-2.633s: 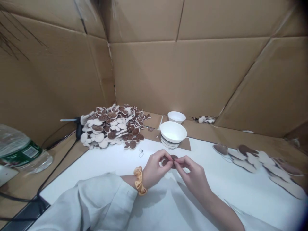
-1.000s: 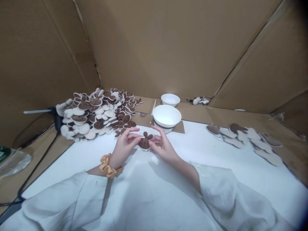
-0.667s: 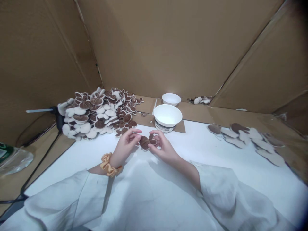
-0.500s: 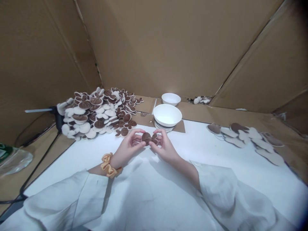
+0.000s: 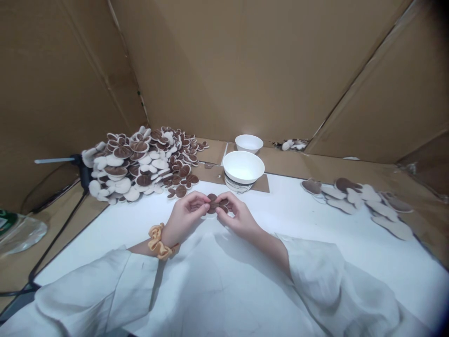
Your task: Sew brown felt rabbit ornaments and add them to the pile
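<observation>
Brown felt ear piece (image 5: 213,204) pinched at frame centre between left hand (image 5: 184,218) and right hand (image 5: 235,216), both closed on it; white bowl (image 5: 243,168) just above.

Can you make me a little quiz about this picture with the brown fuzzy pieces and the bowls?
1. True or false: both hands pinch one small brown piece between them.
2. Which wrist wears the yellow scrunchie? A) left B) right C) neither
3. Fill in: the big pile of brown and cream pieces lies to the ____ of the two white bowls.

Key
1. True: the left hand and right hand hold the brown piece over the white sheet.
2. A: the scrunchie is on the left wrist.
3. Left: the pile lies left of the near bowl and the far bowl.
</observation>
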Available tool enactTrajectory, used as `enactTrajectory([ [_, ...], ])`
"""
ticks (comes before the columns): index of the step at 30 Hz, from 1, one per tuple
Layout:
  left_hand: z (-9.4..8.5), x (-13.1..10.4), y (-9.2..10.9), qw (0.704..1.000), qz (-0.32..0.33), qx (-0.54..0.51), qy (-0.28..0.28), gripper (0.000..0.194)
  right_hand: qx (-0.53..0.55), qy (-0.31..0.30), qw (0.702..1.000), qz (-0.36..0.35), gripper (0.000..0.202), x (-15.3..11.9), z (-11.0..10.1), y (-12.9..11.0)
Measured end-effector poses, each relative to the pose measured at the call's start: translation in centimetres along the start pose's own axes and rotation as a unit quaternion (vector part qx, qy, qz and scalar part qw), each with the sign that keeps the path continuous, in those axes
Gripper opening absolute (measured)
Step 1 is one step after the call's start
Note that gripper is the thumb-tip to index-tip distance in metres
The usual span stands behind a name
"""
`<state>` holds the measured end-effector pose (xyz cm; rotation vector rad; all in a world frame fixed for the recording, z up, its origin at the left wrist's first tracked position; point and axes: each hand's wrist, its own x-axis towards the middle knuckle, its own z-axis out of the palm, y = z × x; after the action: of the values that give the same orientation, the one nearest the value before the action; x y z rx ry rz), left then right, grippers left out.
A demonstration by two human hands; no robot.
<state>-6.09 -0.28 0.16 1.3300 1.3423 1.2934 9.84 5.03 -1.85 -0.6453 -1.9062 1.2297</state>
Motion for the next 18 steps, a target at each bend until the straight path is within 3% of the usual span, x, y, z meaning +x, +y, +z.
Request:
enactTrajectory([
  [9, 0.19, -0.30, -0.16, 0.999, 0.019, 0.032, 0.007, 0.013, 0.029, 0.038, 0.998, 0.048, 0.012, -0.07, 0.22, 0.15],
  [18, 0.16, -0.49, -0.26, 0.998, 0.020, 0.057, -0.005, 0.016, 0.103, 0.034, 0.989, 0.100, 0.018, 0.15, 0.46, -0.25],
])
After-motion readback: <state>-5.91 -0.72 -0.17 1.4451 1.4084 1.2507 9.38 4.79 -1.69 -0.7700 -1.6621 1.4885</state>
